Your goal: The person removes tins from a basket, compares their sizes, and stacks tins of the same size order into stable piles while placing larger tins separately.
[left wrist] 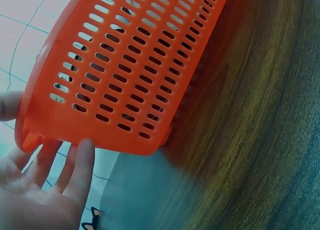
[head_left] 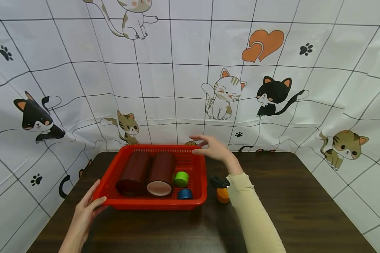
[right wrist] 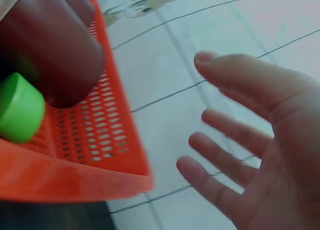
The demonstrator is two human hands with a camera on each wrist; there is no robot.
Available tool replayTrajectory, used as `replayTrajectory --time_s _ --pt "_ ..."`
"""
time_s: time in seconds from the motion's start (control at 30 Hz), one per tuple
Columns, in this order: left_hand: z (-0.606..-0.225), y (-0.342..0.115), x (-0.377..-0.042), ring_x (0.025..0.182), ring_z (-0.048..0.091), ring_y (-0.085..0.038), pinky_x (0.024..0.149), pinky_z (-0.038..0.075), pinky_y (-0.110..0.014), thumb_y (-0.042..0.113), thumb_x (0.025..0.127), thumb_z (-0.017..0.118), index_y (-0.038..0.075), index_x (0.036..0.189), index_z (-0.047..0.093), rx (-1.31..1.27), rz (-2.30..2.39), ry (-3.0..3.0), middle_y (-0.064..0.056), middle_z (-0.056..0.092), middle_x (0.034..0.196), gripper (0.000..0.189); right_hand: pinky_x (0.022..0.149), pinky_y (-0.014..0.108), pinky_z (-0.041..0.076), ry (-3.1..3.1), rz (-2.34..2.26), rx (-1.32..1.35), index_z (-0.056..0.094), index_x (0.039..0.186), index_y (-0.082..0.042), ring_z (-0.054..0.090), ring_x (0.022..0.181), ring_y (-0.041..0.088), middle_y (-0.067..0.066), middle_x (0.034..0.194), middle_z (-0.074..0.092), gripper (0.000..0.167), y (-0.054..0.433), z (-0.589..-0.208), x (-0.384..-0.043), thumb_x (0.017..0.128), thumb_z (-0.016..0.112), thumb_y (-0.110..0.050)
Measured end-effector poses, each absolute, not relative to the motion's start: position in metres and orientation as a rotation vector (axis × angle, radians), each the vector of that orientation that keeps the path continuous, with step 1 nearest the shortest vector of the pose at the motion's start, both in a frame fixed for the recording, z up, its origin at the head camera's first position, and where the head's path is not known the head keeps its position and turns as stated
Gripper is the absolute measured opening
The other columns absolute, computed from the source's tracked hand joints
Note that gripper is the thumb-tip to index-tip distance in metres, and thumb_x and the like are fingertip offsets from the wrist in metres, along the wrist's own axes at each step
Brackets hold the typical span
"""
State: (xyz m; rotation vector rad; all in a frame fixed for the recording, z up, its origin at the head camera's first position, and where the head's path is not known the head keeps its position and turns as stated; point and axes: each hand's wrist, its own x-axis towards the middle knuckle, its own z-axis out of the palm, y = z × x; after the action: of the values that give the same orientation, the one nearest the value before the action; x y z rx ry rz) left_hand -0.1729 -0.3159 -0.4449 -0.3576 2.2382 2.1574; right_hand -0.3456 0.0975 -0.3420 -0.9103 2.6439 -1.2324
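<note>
A red plastic basket [head_left: 158, 203] with slotted sides sits at the left of the table. Inside it lie two dark maroon cylinders [head_left: 135, 172], the right one showing a pale round end, plus a short green cylinder [head_left: 181, 179] and a blue one [head_left: 185, 194]. My left hand [head_left: 86, 209] grips the basket's front left corner, thumb over the rim and fingers under it, as the left wrist view also shows. At the back right corner, my right hand [head_left: 213, 148] is held with fingers spread and holds nothing. In the right wrist view its fingertips [right wrist: 189, 170] are apart from the basket wall.
An orange cylinder [head_left: 222, 195] stands on the dark wooden table [head_left: 291, 203], right of the basket and partly hidden by my right wrist. A white sheet [head_left: 190, 80] with cat drawings hangs behind the table and along both sides.
</note>
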Motion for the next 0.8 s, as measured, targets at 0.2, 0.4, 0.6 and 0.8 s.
replayTrajectory --time_s 0.2,0.4,0.6,0.8 --pt "-0.445 -0.317 -0.173 0.099 0.054 0.017 0.082 0.053 -0.013 0.028 0.1 0.06 0.04 0.158 0.013 -0.394 2.173 2.226 -0.011 0.012 0.165 0.075 0.102 0.049 0.05 2.551 -1.232 -0.951 0.047 0.148 -0.023 0.048 0.134 0.037 0.004 0.151 0.047 0.062 0.075 -0.357 -0.358 0.091 0.072 -0.025" --pt "-0.446 -0.317 -0.174 0.099 0.053 0.018 0.082 0.053 -0.013 0.028 0.1 0.059 0.04 0.158 0.012 -0.375 2.162 2.225 -0.013 0.005 0.168 0.076 0.106 0.054 0.046 2.543 -1.209 -0.943 0.049 0.146 -0.021 0.046 0.137 0.038 0.007 0.153 0.046 0.066 0.06 -0.364 -0.361 0.087 0.077 -0.022" --pt "-0.445 -0.315 -0.176 0.099 0.053 0.019 0.082 0.053 -0.013 0.03 0.099 0.06 0.041 0.158 0.012 -0.376 2.156 2.229 -0.013 0.004 0.168 0.076 0.107 0.053 0.045 2.561 -1.19 -0.952 0.051 0.145 -0.016 0.048 0.135 0.039 0.008 0.152 0.046 0.067 0.048 -0.368 -0.363 0.084 0.079 -0.018" --pt "-0.446 -0.316 -0.175 0.098 0.053 0.018 0.083 0.053 -0.013 0.031 0.099 0.06 0.042 0.157 0.011 -0.402 2.149 2.217 -0.013 0.004 0.168 0.078 0.112 0.051 0.041 2.529 -1.151 -0.886 0.046 0.149 -0.021 0.043 0.14 0.032 0.005 0.156 0.04 0.073 0.038 -0.374 -0.358 0.084 0.08 -0.022"
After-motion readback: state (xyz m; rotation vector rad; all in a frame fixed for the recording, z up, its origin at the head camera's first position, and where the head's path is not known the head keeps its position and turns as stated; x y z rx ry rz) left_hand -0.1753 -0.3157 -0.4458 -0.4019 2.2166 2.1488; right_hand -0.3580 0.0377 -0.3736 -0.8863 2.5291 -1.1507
